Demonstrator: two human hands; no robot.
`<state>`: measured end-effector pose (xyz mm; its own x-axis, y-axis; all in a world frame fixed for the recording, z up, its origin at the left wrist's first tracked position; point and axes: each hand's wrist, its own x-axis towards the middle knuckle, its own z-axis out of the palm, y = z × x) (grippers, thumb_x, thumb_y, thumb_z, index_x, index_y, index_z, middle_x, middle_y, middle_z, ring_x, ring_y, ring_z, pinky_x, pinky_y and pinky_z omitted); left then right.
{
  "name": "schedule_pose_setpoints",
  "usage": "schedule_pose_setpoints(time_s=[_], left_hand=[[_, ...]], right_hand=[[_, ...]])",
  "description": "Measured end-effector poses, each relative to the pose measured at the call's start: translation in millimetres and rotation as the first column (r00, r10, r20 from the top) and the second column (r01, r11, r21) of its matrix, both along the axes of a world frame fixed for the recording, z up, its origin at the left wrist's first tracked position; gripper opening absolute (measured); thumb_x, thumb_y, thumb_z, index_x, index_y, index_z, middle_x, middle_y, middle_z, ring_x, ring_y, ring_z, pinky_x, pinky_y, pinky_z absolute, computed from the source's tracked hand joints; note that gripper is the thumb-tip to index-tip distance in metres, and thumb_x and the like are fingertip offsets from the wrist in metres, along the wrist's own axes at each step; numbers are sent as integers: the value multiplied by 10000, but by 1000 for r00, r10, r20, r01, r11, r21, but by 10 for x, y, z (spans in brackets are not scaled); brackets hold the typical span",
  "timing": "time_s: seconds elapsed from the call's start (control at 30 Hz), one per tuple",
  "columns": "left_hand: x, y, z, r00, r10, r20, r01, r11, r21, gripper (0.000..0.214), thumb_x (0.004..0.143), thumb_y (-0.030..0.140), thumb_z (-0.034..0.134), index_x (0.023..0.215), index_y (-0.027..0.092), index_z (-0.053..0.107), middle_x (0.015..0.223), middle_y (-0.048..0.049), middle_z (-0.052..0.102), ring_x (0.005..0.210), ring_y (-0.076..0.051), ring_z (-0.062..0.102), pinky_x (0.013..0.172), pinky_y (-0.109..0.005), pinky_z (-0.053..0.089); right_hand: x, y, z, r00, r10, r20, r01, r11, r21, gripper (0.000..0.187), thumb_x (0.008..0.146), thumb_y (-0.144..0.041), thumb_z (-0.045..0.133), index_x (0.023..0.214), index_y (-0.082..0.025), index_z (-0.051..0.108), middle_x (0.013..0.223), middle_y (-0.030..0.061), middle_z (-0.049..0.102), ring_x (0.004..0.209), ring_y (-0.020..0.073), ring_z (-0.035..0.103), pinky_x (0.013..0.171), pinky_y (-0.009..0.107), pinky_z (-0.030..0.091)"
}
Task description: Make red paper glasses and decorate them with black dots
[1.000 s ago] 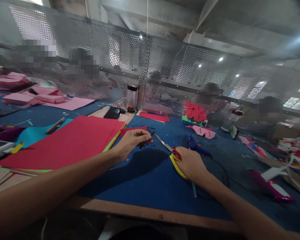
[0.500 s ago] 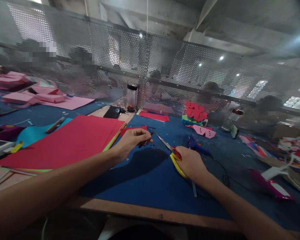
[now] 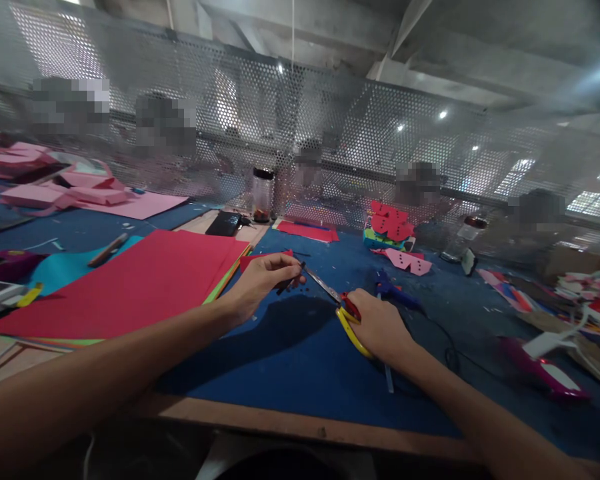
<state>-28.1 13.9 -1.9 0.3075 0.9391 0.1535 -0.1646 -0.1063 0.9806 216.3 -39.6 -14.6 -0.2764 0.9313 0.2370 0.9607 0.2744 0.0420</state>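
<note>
Over the blue table mat [image 3: 290, 373], my left hand [image 3: 267, 280] pinches a small dark strip [image 3: 285, 285], likely paper. My right hand [image 3: 380, 327] grips scissors [image 3: 350, 333] with yellow and red handles. Their blade tips touch or nearly touch the dark strip at my left fingertips, and the blades look closed or almost so. Tiny dark bits [image 3: 306, 289] lie on the mat just below the fingers. Behind my left hand is a small red paper piece [image 3: 250, 259], partly covered by it.
Left of my hands lies a stack of coloured sheets [image 3: 130, 287], red on top. A blue glue gun [image 3: 397, 291] with a cord rests to the right, near a magenta tool [image 3: 545, 373]. Red and pink cutouts [image 3: 393, 223] and a jar [image 3: 263, 195] stand toward the mesh partition [image 3: 330, 133].
The scissors have moved slightly left, and their blades have drawn closer together at the dark strip. My left hand stays almost in place.
</note>
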Motion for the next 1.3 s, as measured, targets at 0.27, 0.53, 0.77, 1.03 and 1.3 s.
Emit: schedule_pose_setpoints(time_s=[0.27, 0.53, 0.77, 1.03, 1.3], left_hand=[[10, -15, 21, 999, 14, -43, -13, 999, 42, 158, 797, 318, 700, 831, 168, 665, 771, -33, 678, 743, -159, 605, 665, -282, 403], [19, -24, 33, 999, 17, -45, -16, 999, 28, 145, 799, 298, 698, 805, 157, 666, 768, -33, 691, 673, -130, 565, 641, -269, 392], [15, -22, 38, 999, 13, -43, -12, 1000, 8, 139, 802, 288, 705, 789, 156, 664, 767, -25, 690, 673, -121, 558, 660, -265, 395], [-1, -6, 17, 998, 7, -60, -6, 1000, 17, 152, 812, 313, 695, 806, 163, 672, 809, -42, 707, 714, -137, 580, 699, -286, 414], [-11, -16, 27, 999, 15, -49, -14, 1000, 25, 185, 811, 342, 704, 818, 161, 664, 814, -43, 707, 731, -145, 590, 699, -289, 414]], right_hand=[[-2, -29, 19, 998, 16, -62, -15, 1000, 3, 202, 935, -362, 482, 832, -205, 556, 832, 16, 658, 736, 153, 613, 599, 274, 252], [14, -10, -7, 999, 12, -41, -10, 999, 37, 209, 923, -367, 492, 801, -205, 546, 797, 14, 649, 691, 149, 593, 585, 279, 225], [3, -12, 8, 1000, -5, -21, 5, 1000, 30, 220, 920, -374, 498, 794, -203, 556, 782, 16, 646, 692, 145, 594, 584, 280, 229], [13, -7, 12, 1000, -19, -21, 19, 1000, 20, 206, 920, -364, 491, 813, -205, 566, 798, 23, 668, 722, 154, 613, 597, 275, 248], [21, 9, 23, 999, -35, -29, 35, 999, 6, 194, 925, -359, 497, 824, -206, 561, 827, 21, 666, 726, 158, 613, 594, 276, 245]])
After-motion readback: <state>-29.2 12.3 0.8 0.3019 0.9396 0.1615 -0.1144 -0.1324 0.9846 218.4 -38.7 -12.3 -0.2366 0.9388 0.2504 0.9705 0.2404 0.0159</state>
